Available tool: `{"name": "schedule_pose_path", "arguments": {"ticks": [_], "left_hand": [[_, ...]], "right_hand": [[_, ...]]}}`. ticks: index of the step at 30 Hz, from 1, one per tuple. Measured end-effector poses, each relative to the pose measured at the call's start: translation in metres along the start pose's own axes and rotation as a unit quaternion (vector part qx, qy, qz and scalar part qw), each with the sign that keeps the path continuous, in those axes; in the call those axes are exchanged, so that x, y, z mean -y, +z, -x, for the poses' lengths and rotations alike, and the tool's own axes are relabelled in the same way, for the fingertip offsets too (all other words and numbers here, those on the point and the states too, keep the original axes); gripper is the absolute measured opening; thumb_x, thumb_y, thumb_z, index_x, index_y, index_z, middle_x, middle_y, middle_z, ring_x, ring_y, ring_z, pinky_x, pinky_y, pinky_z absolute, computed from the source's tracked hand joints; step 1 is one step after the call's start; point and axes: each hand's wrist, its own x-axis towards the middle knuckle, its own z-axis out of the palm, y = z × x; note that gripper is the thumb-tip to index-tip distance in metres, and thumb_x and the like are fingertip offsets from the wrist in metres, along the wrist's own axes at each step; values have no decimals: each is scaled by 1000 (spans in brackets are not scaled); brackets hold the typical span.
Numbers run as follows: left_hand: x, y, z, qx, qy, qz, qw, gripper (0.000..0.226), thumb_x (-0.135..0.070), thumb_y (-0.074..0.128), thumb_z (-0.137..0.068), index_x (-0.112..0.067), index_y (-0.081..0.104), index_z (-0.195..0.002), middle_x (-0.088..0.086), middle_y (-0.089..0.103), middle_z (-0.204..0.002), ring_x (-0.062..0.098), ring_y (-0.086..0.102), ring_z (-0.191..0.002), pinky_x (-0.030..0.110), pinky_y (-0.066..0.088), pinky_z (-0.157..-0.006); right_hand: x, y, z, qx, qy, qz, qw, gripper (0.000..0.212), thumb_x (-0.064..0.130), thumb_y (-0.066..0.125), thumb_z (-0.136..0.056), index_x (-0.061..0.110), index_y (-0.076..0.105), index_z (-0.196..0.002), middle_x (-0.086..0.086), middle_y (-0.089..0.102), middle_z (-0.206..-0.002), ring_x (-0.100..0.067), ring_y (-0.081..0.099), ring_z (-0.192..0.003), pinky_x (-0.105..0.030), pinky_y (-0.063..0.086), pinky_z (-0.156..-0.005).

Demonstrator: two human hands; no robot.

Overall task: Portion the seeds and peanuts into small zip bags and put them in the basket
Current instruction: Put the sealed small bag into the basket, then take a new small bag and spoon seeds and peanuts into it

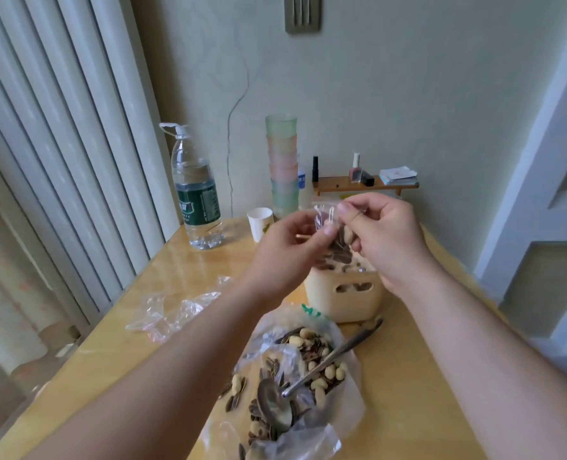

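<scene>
A small zip bag (336, 237), partly filled with striped seeds and a peanut or two, hangs in the air between both hands, its long axis running top to bottom with the mouth uppermost. The left hand (288, 250) pinches the top edge from the left, thumb against fingertips; the right hand (380, 234) pinches the same edge from the right, fingers curled round the strip. By my reading the seal is being pressed closed, though blur hides whether it has caught.

The relation that matters lies straight below: the cream basket (345, 295) stands directly under the hanging bag, its open top facing up and packets of seeds already showing inside. The bag's lower end is just above the rim, so lowering it is probably all the next move needs. Both hands are about equally near.

Closer to the person, the large open bag of seeds and peanuts (295, 386) lies on the yellow table (408, 393) with a metal spoon (312, 376) resting in it, handle pointing toward the basket. Empty zip bags (172, 313) lie crumpled to the left, well apart. Behind stand a water bottle (195, 194), a paper cup (259, 222) and a stack of plastic cups (283, 164).
</scene>
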Motion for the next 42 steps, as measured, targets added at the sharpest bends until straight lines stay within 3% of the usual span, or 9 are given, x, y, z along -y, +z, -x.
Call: {"name": "schedule_pose_path", "arguments": {"ticks": [8,13,18,20,22,26,33,38,42], "left_hand": [[18,2,-61,17,-27,-400,916,31,-42,75,-92,-27,74,-119,-10,78,-94,6,73,-85,33,63,-81],[8,-5,-49,11,18,-418,908,24,-37,69,-98,-33,71,-121,-16,73,-95,-2,67,-90,19,54,-79],[-3,-30,-7,27,74,-389,918,7,-36,73,-96,-34,77,-102,-20,72,-97,-1,65,-89,30,56,-80],[-5,-46,18,39,100,-402,909,4,-38,74,-94,-38,76,-97,-23,65,-108,0,60,-104,27,54,-83],[-2,-65,44,52,104,-453,884,5,-45,73,-91,-43,76,-94,-22,58,-124,4,50,-123,28,49,-96],[15,-92,81,115,11,-545,830,19,-66,59,-83,-60,72,-95,-14,38,-158,19,25,-149,51,31,-120],[43,-73,107,143,-134,-504,841,45,-46,59,-100,-46,55,-145,0,58,-150,23,55,-135,40,46,-108],[52,-58,122,111,-169,-482,853,60,-45,54,-103,-39,36,-160,11,73,-123,28,66,-115,37,50,-97],[52,-51,137,78,-209,-417,881,73,-36,56,-101,-30,23,-166,13,52,-153,29,63,-119,37,54,-92]], "right_hand": [[-45,-28,-47,119,14,391,913,18,29,71,-98,36,70,-81,12,70,-78,-15,67,-78,-26,46,-65],[-45,-24,-47,119,15,452,884,43,21,66,-102,25,59,-144,0,70,-122,-19,65,-101,-35,56,-86],[-33,-41,2,12,-135,361,923,22,17,63,-98,27,74,-115,15,64,-98,-2,59,-83,-7,39,-70],[-37,-51,45,0,-130,304,944,11,24,67,-95,31,75,-88,11,64,-74,-3,56,-68,-16,45,-64],[-50,-56,85,58,37,258,964,31,43,66,-93,19,70,-75,-3,64,-64,-10,53,-57,-36,52,-63],[-80,-46,119,145,275,335,889,69,69,52,-96,5,67,-77,-12,69,-58,-20,59,-43,-29,49,-50],[-86,-18,101,-19,504,-51,862,25,24,71,-98,14,61,-78,6,44,-49,-2,33,-34,-13,20,-32],[-65,-5,125,-59,353,-40,933,12,17,78,-90,11,69,-96,4,48,-60,-9,37,-47,-21,27,-40],[-33,11,152,46,241,47,968,16,11,77,-86,15,63,-82,4,52,-61,-9,47,-51,-26,40,-47]]}}
